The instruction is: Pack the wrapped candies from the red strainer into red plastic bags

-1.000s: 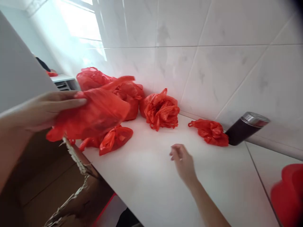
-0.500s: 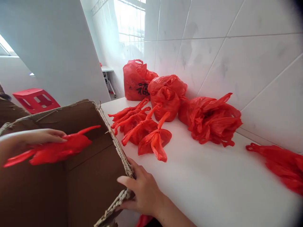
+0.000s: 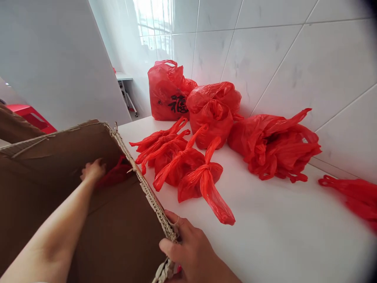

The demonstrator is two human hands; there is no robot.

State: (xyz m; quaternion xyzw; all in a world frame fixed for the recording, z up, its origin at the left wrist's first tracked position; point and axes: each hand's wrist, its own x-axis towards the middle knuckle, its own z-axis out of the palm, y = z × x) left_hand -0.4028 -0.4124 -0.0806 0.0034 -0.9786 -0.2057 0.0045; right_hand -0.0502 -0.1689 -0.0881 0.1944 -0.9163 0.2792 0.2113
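Deep inside the cardboard box [image 3: 118,232], my left hand [image 3: 94,171] is at a knotted red plastic bag [image 3: 118,173], its fingers bent against the bag's near end. Shadow and the hand itself hide part of that bag. My right hand [image 3: 191,245] grips the box's torn, frayed edge at the near right corner, thumb on the inner side and fingers outside. Just beyond the box wall, several small tied red bags [image 3: 188,169] lie in a row on the white table [image 3: 265,228].
Against the tiled wall stand a large red bag with black lettering [image 3: 165,94] and a full, knotted red bag [image 3: 212,118]. A heap of crumpled red bags [image 3: 277,145] lies farther right, and another red bag [image 3: 353,196] at the right edge. A red stool [image 3: 32,118] is behind the box.
My left hand has carried the red bag from above the box opening down and rightward into its far corner. My right hand stays on the box edge. The view has shifted slightly.
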